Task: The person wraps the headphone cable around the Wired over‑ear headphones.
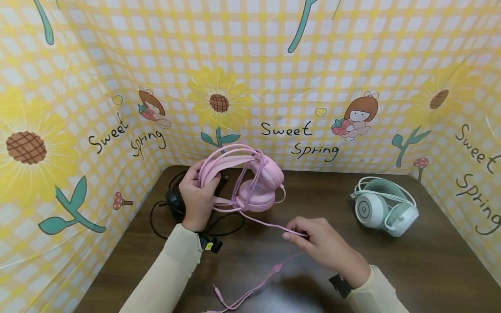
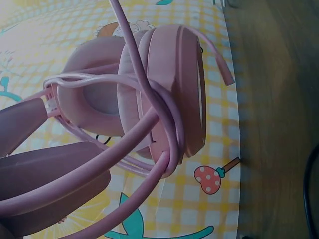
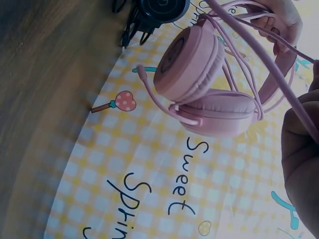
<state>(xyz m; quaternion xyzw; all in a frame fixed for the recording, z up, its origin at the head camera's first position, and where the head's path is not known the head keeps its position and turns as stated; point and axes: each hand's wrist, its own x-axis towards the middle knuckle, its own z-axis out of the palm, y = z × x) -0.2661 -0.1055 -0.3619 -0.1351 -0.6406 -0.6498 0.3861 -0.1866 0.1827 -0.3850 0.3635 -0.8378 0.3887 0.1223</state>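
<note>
Dark brown desk (image 1: 313, 191): black headset (image 1: 175, 203) near the far left corner, green-and-white headset (image 1: 371, 211) near the far right.

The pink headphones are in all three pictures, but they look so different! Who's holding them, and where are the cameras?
There's no robot here, just a person's two bare hands. The big picture comes from a camera on the person's head, looking forward and down. The other two come from cameras on the left and right wrists, so the headphones look bigger and turned.

The left hand grips the pink headphones by the headband. The right hand pinches their pink cord.

On the brown table sit white-and-green headphones and something black with a cable, partly hidden behind the left hand. Around it hangs a yellow checked cloth with sunflowers.
</note>
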